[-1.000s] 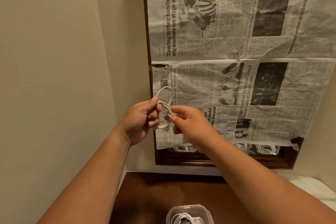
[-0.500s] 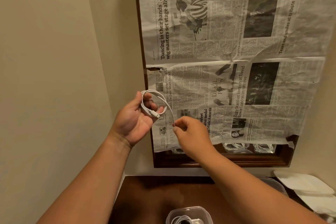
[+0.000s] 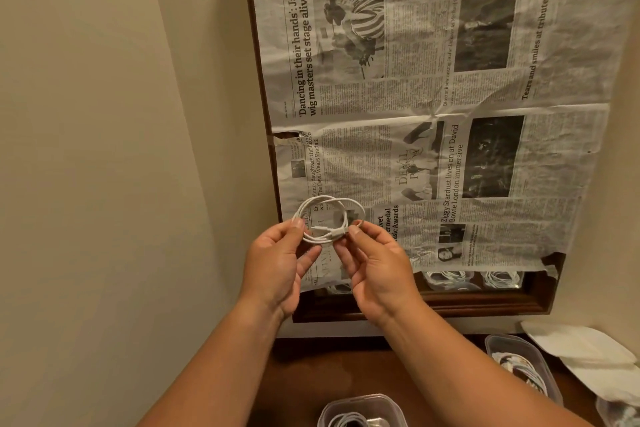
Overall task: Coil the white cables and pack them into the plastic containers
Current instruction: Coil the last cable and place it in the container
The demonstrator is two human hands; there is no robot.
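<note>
A white cable (image 3: 329, 218) is wound into a small round coil and held up in front of the newspaper-covered frame. My left hand (image 3: 277, 263) pinches the coil's left side. On the coil's right side my right hand (image 3: 377, 267) pinches it beside the plug ends. Below, at the bottom edge, a clear plastic container (image 3: 360, 409) holds coiled white cable. Another clear container (image 3: 519, 364) with cables stands at the right on the brown table.
Newspaper (image 3: 450, 114) hangs over a dark wooden frame (image 3: 415, 308) on the wall; below the paper, reflected cable coils show. White lids (image 3: 588, 357) lie at the right. The brown tabletop (image 3: 311, 378) is below my arms. A beige wall fills the left.
The loose end that my right hand drew out has been wound in. Both hands now hold a flat, wider coil, slightly higher and to the right.
</note>
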